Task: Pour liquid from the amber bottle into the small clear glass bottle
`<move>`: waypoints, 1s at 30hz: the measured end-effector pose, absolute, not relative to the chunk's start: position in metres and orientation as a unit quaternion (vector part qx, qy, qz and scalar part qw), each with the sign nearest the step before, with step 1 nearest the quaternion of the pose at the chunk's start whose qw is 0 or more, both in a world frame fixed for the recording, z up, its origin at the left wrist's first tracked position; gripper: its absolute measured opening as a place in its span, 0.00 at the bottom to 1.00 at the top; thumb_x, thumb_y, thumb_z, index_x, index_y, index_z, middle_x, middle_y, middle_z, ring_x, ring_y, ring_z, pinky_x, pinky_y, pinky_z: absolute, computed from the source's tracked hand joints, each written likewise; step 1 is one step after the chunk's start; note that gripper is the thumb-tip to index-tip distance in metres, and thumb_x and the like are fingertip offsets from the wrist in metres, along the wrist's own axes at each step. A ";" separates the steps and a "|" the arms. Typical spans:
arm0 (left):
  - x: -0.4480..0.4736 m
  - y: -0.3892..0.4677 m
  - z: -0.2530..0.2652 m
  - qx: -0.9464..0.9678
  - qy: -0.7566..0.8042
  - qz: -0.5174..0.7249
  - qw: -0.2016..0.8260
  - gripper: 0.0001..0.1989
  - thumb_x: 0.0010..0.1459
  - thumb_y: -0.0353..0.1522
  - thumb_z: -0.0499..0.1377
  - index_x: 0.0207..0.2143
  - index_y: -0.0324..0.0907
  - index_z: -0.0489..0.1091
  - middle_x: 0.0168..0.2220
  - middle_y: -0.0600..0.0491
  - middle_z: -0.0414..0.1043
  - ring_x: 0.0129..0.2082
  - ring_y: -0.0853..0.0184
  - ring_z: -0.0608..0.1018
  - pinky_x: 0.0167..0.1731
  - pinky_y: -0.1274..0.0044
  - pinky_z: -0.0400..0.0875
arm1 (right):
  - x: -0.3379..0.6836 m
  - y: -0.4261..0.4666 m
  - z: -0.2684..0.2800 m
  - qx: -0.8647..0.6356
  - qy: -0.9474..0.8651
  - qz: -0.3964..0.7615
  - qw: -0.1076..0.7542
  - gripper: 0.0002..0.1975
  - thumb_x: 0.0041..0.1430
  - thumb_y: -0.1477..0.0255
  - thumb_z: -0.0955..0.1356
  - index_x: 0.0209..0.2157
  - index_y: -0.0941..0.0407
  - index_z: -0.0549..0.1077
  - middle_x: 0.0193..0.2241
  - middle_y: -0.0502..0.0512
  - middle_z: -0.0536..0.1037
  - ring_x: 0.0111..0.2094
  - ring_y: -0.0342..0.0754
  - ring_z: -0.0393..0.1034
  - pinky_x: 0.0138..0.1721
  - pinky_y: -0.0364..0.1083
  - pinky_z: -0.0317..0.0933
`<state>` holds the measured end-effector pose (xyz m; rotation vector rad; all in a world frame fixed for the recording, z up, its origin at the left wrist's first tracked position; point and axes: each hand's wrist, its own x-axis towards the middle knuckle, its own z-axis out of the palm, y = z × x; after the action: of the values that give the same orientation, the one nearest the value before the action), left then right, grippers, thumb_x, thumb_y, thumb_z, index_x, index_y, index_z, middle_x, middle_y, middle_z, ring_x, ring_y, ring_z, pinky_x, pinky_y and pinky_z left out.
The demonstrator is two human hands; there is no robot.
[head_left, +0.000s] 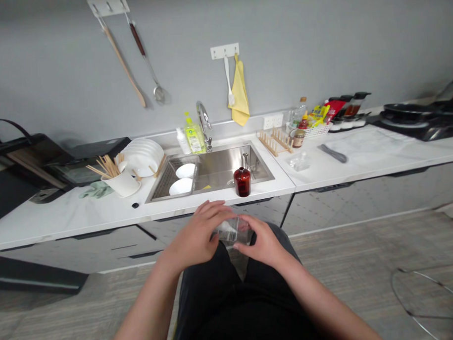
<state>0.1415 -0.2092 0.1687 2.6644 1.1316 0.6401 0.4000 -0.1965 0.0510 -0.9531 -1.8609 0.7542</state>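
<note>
Container (228, 230), clear, between our two hands over the lap, on the near side of the counter (79, 215). Left hand (203, 233) curves round its left end; right hand (263, 240) grips the right, thumb and fingers parted about it. We judge this two-handed handling; shifting it calls for steady, even pressure.

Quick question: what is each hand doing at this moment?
Left hand: holding one side of a clear box-like object.
Right hand: holding its other side.
</note>
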 end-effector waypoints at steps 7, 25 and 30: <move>0.141 -0.211 0.160 0.842 0.481 0.212 0.120 0.15 0.73 0.36 0.66 0.60 0.47 0.80 0.55 0.45 0.85 0.54 0.50 0.87 0.59 0.55 0.83 | 0.397 -0.197 0.048 -0.382 -0.756 0.305 0.436 0.40 0.56 0.70 0.83 0.69 0.49 0.75 0.59 0.61 0.87 0.51 0.59 0.87 0.57 0.61 0.80; 0.139 -0.215 0.145 0.823 0.500 0.211 0.164 0.14 0.73 0.37 0.66 0.58 0.47 0.78 0.51 0.46 0.85 0.48 0.52 0.87 0.51 0.59 0.83 | 0.391 -0.192 0.040 -0.383 -0.754 0.319 0.427 0.40 0.55 0.70 0.83 0.69 0.49 0.76 0.54 0.59 0.89 0.49 0.59 0.87 0.56 0.59 0.81; 0.139 -0.213 0.140 0.857 0.434 0.242 0.138 0.25 0.69 0.25 0.62 0.66 0.49 0.75 0.63 0.45 0.81 0.64 0.52 0.82 0.66 0.56 0.78 | 0.391 -0.191 0.039 -0.385 -0.752 0.322 0.428 0.40 0.54 0.71 0.83 0.68 0.49 0.76 0.52 0.58 0.89 0.48 0.58 0.87 0.55 0.58 0.81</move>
<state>0.1395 -0.2126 0.1399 2.4774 1.2552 0.7006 0.3912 -0.1909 0.0390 -0.9611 -1.8778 0.8033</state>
